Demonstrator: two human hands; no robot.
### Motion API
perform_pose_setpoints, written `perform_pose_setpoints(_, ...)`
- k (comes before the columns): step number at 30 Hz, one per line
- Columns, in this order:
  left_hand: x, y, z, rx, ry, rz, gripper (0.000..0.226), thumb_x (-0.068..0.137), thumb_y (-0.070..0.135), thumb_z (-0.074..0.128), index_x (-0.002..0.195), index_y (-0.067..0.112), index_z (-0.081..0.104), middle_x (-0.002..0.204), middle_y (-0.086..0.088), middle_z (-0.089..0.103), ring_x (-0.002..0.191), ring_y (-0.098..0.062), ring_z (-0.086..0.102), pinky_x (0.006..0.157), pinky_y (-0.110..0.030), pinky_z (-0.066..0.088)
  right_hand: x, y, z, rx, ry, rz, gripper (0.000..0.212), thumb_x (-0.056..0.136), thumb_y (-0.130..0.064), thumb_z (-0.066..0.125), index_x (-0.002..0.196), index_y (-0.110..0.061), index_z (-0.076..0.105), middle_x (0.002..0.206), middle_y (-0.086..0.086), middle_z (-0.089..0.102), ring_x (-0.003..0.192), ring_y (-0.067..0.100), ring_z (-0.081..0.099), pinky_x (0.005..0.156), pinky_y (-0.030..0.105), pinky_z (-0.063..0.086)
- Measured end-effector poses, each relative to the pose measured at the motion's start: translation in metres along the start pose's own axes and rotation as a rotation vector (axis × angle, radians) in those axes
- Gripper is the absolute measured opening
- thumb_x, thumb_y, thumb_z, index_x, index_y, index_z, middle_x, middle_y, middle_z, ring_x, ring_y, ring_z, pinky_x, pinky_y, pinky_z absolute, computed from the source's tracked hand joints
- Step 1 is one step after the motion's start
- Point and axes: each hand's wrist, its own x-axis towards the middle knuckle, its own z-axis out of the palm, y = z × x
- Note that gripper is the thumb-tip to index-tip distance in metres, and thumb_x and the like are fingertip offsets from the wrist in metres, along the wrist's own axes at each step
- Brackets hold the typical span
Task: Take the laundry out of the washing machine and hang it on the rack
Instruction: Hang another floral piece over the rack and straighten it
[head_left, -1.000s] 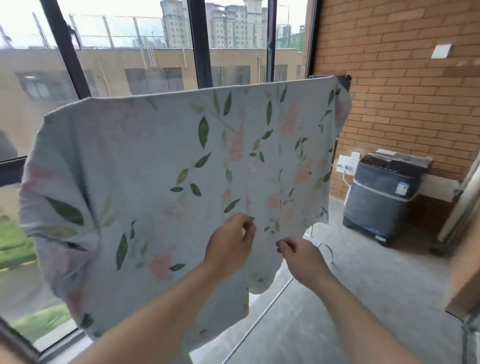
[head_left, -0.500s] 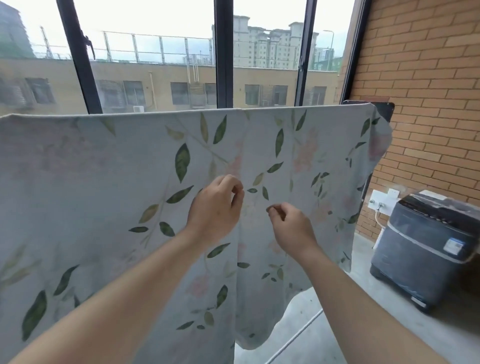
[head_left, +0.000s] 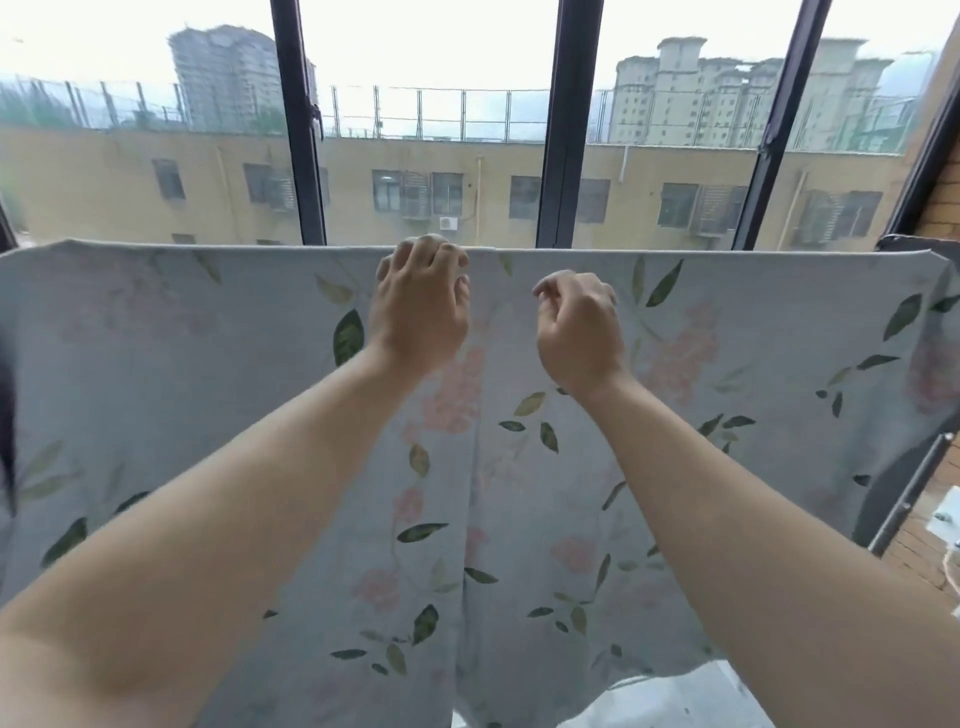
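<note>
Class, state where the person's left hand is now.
Head view, centre: the left hand grips the top edge of the floral sheet, left of the right hand.

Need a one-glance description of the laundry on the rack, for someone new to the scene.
Below the black-framed windows, the floral sheet hangs across nearly the whole view. It is pale grey-blue with green leaves and faint pink flowers, and it is the only fabric here. The left hand curls over its top edge.

One sheet (head_left: 208, 364), two hands (head_left: 421, 306) (head_left: 576, 327), perhaps one rack (head_left: 906, 243)
</note>
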Motion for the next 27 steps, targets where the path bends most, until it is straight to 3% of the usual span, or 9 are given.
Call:
perform_pose_setpoints(4, 0.035, -0.009, 0.0, 0.055, -0.028, -0.011, 0.032, 0.098, 0.026, 0.045, 0.124, 0.013, 0.058, 0.129, -0.005, 0.057, 0.124, -0.024, 0.047, 0.108, -0.038, 0.034, 0.055, -0.005, 0.002, -0.048, 0.04, -0.057, 0.026, 0.102, -0.015, 0.043, 0.113, -0.01, 0.066, 0.114, 0.012, 0.063, 0.11, 0.029, 0.054, 0.097, 0.038, 0.046)
perform_pose_setpoints(9, 0.054, -0.021, 0.011, 0.135, -0.126, -0.071, 0.04, 0.101, 0.038, 0.035, 0.124, 0.016, 0.059, 0.123, -0.005, 0.063, 0.116, -0.026, 0.054, 0.103, -0.04, 0.035, 0.096, -0.025, 0.032, 0.024, -0.112, -0.177, 0.031, 0.099, -0.008, 0.043, 0.117, -0.014, 0.067, 0.122, 0.007, 0.067, 0.115, 0.026, 0.059, 0.1, 0.04, 0.047)
perform_pose_setpoints(12, 0.049, -0.033, 0.022, 0.249, -0.164, -0.087, 0.046, 0.103, 0.043, 0.026, 0.114, 0.019, 0.064, 0.113, -0.005, 0.066, 0.106, -0.027, 0.056, 0.097, -0.041, 0.033, 0.105, -0.02, 0.053, 0.023, -0.258, -0.054, 0.031, 0.103, -0.022, 0.038, 0.12, -0.02, 0.063, 0.121, 0.005, 0.068, 0.112, 0.028, 0.059, 0.094, 0.038, 0.047)
perform_pose_setpoints(15, 0.041, -0.044, 0.03, 0.309, -0.129, -0.046, 0.046, 0.104, 0.041, 0.026, 0.108, 0.017, 0.064, 0.107, -0.006, 0.067, 0.102, -0.027, 0.055, 0.093, -0.04, 0.031, 0.106, -0.01, 0.071, -0.044, -0.321, -0.033, 0.033, 0.104, -0.034, 0.029, 0.115, -0.024, 0.059, 0.114, 0.009, 0.068, 0.11, 0.035, 0.056, 0.089, 0.038, 0.033)
perform_pose_setpoints(21, 0.042, -0.056, 0.024, 0.287, -0.129, -0.011, 0.05, 0.102, 0.044, 0.023, 0.107, 0.017, 0.065, 0.106, -0.005, 0.068, 0.099, -0.027, 0.057, 0.09, -0.04, 0.034, 0.109, -0.018, 0.074, -0.108, -0.368, -0.061, 0.064, 0.104, -0.056, 0.011, 0.13, -0.022, 0.058, 0.127, 0.013, 0.065, 0.124, 0.033, 0.054, 0.108, 0.045, 0.028)
perform_pose_setpoints(27, 0.039, -0.07, 0.013, 0.322, -0.154, -0.014, 0.047, 0.104, 0.042, 0.023, 0.106, 0.017, 0.064, 0.108, -0.004, 0.068, 0.098, -0.026, 0.058, 0.09, -0.039, 0.035, 0.105, -0.033, 0.079, -0.157, -0.359, -0.084, 0.069, 0.104, -0.057, 0.006, 0.126, -0.021, 0.062, 0.126, 0.014, 0.066, 0.124, 0.033, 0.053, 0.108, 0.045, 0.028)
